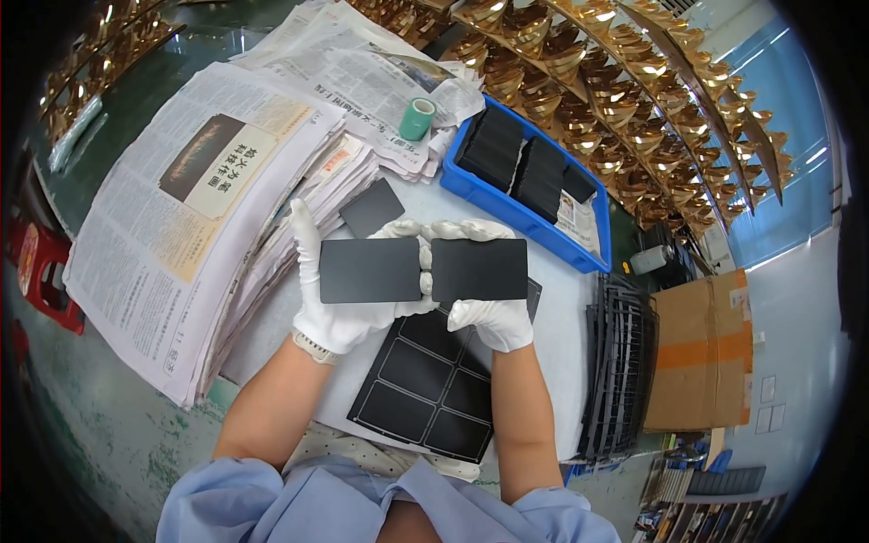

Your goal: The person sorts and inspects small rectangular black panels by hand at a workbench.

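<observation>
Both my hands wear white gloves and are raised side by side over the table. My left hand (339, 324) holds a flat dark grey rectangular plate (370, 271) with rounded corners; it lies across the palm, and the thumb stands out to the left. A similar, slightly blacker plate (480, 269) is in my right hand (502, 321), gripped with the thumb near its lower edge and the fingers along its far and left edges. The left fingertips are partly hidden behind the plates. Below the hands lies a black sheet (425, 373) divided into several rectangular panels, partly covered by my hands and right forearm.
Stacked newspapers (136, 271) fill the left side, with a green tape roll (417, 119) on further newspapers. A loose dark plate (372, 208) lies beyond my left hand. A blue bin (525, 230) holds black plates. Black racks (620, 366) and a cardboard box (697, 353) stand right.
</observation>
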`<state>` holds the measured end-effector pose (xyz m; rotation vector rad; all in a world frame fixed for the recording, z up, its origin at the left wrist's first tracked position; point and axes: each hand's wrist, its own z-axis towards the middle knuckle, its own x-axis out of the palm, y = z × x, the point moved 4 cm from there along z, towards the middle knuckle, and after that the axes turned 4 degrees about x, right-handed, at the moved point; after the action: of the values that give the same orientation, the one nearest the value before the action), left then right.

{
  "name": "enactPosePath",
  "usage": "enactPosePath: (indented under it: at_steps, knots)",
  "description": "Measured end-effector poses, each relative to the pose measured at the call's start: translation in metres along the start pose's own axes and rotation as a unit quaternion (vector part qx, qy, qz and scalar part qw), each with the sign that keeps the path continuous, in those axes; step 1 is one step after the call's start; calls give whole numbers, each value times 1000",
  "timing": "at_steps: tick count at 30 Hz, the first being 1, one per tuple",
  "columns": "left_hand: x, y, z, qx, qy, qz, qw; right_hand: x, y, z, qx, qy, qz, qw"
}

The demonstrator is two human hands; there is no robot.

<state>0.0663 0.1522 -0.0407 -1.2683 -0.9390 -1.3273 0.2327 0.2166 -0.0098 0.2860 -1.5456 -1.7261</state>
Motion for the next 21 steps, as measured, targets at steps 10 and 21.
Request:
enactPosePath:
  at_steps: [10,21]
  knots:
    - [-4,2,-3,-15,12,-50,999,1,-1,-6,-18,-10,-2,1000]
    - [-6,0,-1,-29,54,-66,996,1,3,-7,10,-11,-39,999]
